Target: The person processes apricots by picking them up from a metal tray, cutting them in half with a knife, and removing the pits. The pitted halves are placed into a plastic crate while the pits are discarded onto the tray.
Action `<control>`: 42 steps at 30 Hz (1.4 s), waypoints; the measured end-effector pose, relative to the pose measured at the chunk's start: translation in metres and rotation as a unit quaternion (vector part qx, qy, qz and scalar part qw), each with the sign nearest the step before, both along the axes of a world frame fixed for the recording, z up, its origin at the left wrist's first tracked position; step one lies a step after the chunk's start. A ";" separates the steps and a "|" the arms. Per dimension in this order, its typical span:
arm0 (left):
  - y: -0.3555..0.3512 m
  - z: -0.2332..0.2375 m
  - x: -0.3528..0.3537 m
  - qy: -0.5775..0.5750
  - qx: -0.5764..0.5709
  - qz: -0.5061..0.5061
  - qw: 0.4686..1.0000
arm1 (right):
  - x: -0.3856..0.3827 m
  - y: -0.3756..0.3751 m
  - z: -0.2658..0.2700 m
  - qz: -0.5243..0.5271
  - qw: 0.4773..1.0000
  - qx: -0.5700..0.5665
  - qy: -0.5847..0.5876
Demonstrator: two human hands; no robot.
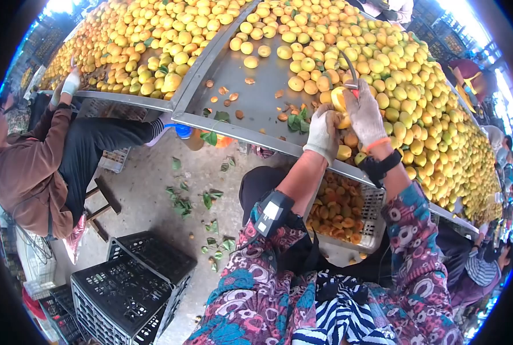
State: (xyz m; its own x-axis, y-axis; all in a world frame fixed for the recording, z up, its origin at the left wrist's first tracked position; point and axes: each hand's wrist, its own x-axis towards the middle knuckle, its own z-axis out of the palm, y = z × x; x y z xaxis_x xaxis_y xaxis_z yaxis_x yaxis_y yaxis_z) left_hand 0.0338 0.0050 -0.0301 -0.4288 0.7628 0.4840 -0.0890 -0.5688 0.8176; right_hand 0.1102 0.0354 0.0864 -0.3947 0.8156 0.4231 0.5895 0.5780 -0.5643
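My left hand (323, 133), in a pale work glove, is closed around a yellow apricot (339, 99) above the near edge of the metal table. Right beside it, my right hand (367, 115) in a dirty glove grips a curved knife (352, 69) with a red handle, its hooked blade pointing up and away. Both hands meet at the apricot; whether the blade touches it is hidden. Under the wrists, a few apricots (344, 152) lie by the table lip. Loose pits and green leaves (298, 122) are scattered to the left of my hands.
Apricots (434, 115) are heaped across the table (233, 66), split by a metal divider (204, 63). Below the edge sits a white crate (372, 221) of halved fruit. Black crates (124, 293) stand at lower left. A co-worker (35, 167) sits at left; leaves litter the floor.
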 end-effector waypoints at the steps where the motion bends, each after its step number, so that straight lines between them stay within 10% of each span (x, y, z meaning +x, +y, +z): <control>1: 0.001 -0.002 -0.003 0.056 0.039 0.035 0.997 | 0.001 0.005 0.001 0.034 0.999 -0.010 0.018; 5: -0.004 0.025 -0.018 0.099 0.133 0.049 0.985 | 0.004 0.023 0.005 0.080 0.975 -0.126 0.167; 12: -0.027 0.055 -0.052 0.189 0.205 0.018 0.960 | 0.009 -0.008 0.044 0.094 0.756 -0.513 0.395; 17: -0.050 0.070 -0.046 -0.140 0.009 -0.253 0.957 | 0.063 -0.057 0.059 0.058 0.846 -0.434 0.303; 25: -0.037 0.069 -0.019 -0.416 -0.037 -0.372 0.829 | 0.171 -0.130 0.024 -0.072 0.853 -0.491 0.161; 35: -0.016 0.059 0.007 -0.426 -0.024 -0.304 0.852 | 0.198 -0.156 -0.003 -0.087 0.854 -0.489 0.155; 38: -0.024 0.067 0.002 -0.406 -0.079 -0.300 0.860 | 0.198 -0.147 -0.021 -0.058 0.925 -0.364 0.089; 42: -0.031 0.068 -0.001 -0.331 -0.125 -0.257 0.899 | 0.161 -0.129 0.015 -0.128 0.895 -0.351 0.242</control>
